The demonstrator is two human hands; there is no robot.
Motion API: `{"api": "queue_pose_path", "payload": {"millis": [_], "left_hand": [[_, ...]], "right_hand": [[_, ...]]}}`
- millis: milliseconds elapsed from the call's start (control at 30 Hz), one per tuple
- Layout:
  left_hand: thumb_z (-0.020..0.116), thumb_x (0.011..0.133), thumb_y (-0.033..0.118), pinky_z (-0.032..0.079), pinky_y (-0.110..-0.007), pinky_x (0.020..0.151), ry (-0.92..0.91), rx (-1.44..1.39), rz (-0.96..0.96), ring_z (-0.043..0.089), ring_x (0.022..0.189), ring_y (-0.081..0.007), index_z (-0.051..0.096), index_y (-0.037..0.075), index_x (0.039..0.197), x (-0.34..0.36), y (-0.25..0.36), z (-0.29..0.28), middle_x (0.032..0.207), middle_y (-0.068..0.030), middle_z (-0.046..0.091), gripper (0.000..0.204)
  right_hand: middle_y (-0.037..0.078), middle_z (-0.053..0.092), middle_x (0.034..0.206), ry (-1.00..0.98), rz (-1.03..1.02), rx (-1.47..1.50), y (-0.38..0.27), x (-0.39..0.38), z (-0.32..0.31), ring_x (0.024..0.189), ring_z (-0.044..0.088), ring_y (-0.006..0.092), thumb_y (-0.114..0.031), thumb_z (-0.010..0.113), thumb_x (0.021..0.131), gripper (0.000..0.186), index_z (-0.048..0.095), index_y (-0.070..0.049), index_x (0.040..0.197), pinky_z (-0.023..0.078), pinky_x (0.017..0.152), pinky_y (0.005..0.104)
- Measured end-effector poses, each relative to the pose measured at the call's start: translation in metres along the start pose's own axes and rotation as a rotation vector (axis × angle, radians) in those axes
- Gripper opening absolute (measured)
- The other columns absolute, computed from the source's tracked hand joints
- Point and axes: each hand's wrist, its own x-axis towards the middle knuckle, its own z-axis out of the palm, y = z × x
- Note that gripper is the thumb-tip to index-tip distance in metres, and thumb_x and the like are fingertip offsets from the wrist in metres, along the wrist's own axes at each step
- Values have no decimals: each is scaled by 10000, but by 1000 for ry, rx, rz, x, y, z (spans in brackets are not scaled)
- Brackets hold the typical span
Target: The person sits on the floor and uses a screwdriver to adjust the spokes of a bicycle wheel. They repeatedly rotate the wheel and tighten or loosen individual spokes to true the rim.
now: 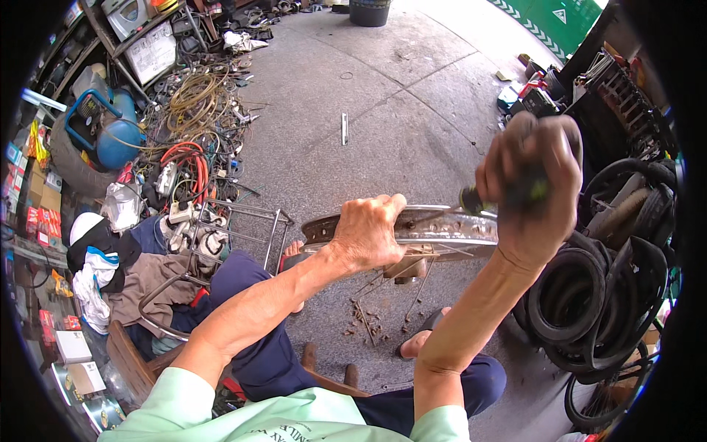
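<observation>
A metal wheel rim (456, 230) with a few loose-looking spokes stands between my knees, its hub (406, 269) partly visible below the near edge. My left hand (368, 234) is closed over the rim's left part. Raised above the right part, my right hand (537, 184) wraps round a black and yellow-green tool (471, 200). Motion blurs that tool and my fingers, so its kind is unclear. On the floor under the wheel lies a small scatter of short brownish metal pieces (364, 323), with thin spokes among them.
Black tyres and tubes (567, 295) are piled at the right. Tangled cables (195, 107), a blue tank (118, 136) and a metal-tube frame (247, 228) crowd the left. A metal strip (344, 129) lies on the floor ahead. A dark bucket (370, 11) stands far off.
</observation>
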Motion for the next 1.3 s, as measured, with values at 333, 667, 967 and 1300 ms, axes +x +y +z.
{"api": "queue_pose_path", "payload": {"millis": [333, 667, 967, 1300], "left_hand": [[871, 592, 445, 546, -451, 619, -44, -11, -50, 687, 674, -338, 555, 20, 837, -6, 17, 3, 740, -159, 648, 583], [803, 659, 669, 536, -446, 579, -3, -56, -67, 695, 674, -311, 559, 25, 827, -7, 4, -7, 724, -147, 649, 709], [859, 600, 579, 519, -449, 567, -18, -80, -150, 685, 651, -325, 548, 29, 807, -10, 6, -7, 709, -153, 651, 665], [806, 607, 236, 564, -471, 707, -280, -209, -301, 711, 727, -387, 579, -47, 1018, -50, 53, -24, 743, -217, 691, 548]], "right_hand": [[73, 503, 630, 382, -229, -262, 21, 5, 37, 404, 423, 131, -237, 641, 929, 253, 575, -33, 795, 305, 380, 253], [68, 476, 589, -654, 49, 213, 19, 39, -7, 402, 431, 115, -200, 609, 939, 181, 512, -51, 901, 392, 325, 249], [61, 423, 688, -223, -106, 6, 27, 11, 5, 483, 432, 141, -276, 504, 979, 245, 469, -38, 937, 391, 411, 264], [94, 598, 785, 548, -299, -542, 8, -45, 69, 581, 557, 149, -247, 574, 960, 288, 631, 22, 1045, 456, 515, 267]]}}
